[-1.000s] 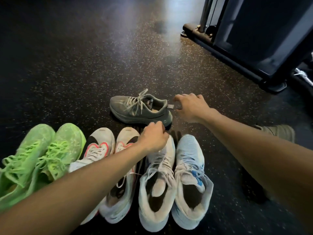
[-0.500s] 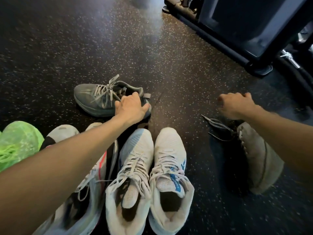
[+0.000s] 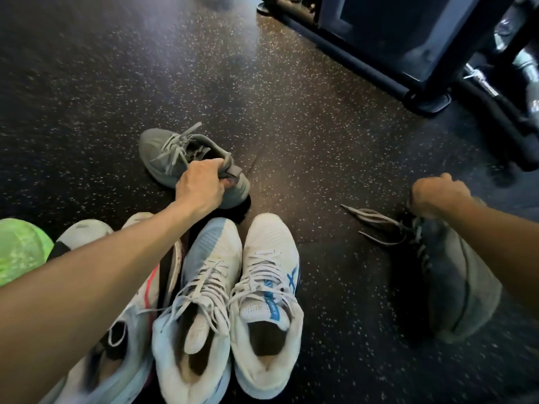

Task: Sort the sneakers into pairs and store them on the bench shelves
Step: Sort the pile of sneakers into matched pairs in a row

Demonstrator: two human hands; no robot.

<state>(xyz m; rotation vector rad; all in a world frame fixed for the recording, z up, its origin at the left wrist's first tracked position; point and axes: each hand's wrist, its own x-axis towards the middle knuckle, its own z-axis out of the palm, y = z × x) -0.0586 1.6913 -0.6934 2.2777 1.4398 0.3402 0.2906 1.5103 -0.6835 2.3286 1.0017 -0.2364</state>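
A grey sneaker (image 3: pixel 172 154) lies on the dark speckled floor, toe pointing left. My left hand (image 3: pixel 201 188) grips its heel collar. A second grey sneaker (image 3: pixel 455 275) lies at the right with its sole side showing and laces trailing left; my right hand (image 3: pixel 437 195) is curled at its lace end, and what the fingers hold is hidden. In front of me stand a white pair with blue marks (image 3: pixel 256 281), a white, black and red pair (image 3: pixel 116 325) under my left forearm, and a green sneaker (image 3: pixel 20 249) at the left edge.
A black metal frame with a foot pad (image 3: pixel 423 97) stands at the back right. Beside it lies a chrome bar end (image 3: pixel 478 80). Open rubber floor (image 3: pixel 116 68) stretches to the back left.
My left hand has closed round the grey sneaker's heel and tilted it up. My right hand moved from that shoe to the second grey sneaker on the right. The view shifted right.
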